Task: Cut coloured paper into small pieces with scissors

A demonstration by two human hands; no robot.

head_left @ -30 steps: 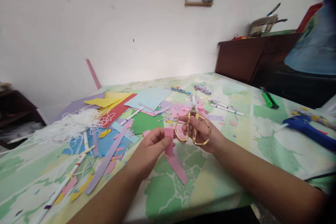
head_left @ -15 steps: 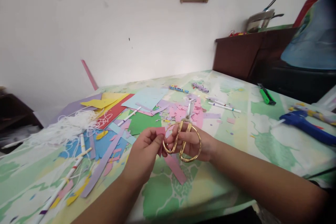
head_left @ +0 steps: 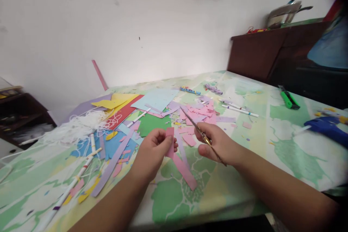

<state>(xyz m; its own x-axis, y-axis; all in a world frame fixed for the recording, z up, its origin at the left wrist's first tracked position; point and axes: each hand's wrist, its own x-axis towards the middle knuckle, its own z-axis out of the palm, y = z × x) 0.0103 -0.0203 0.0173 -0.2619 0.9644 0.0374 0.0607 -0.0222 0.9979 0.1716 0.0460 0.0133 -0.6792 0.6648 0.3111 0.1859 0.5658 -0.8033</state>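
My left hand (head_left: pixel 153 150) is closed in a pinch on the top end of a pink paper strip (head_left: pixel 179 163). The strip hangs down and trails onto the table toward me. My right hand (head_left: pixel 217 143) is closed round the gold handles of a pair of scissors (head_left: pixel 195 125). I see the scissors edge-on, with the blades pointing up and left, just right of the strip. The two hands are a short gap apart over the green-patterned tablecloth (head_left: pixel 244 159).
Coloured paper sheets (head_left: pixel 136 107), pink scraps (head_left: pixel 201 114), purple strips (head_left: pixel 111 163), white string (head_left: pixel 76 127) and pens (head_left: pixel 236 109) litter the table behind and left of my hands. A green utility knife (head_left: pixel 288 98) and a blue glue gun (head_left: pixel 327 128) lie at the right. A dark cabinet (head_left: pixel 266 50) stands behind.
My right hand turned the scissors from flat-on, blades pointing away, to edge-on with the blades angled left toward the strip. The left hand kept its pinch on the pink strip.
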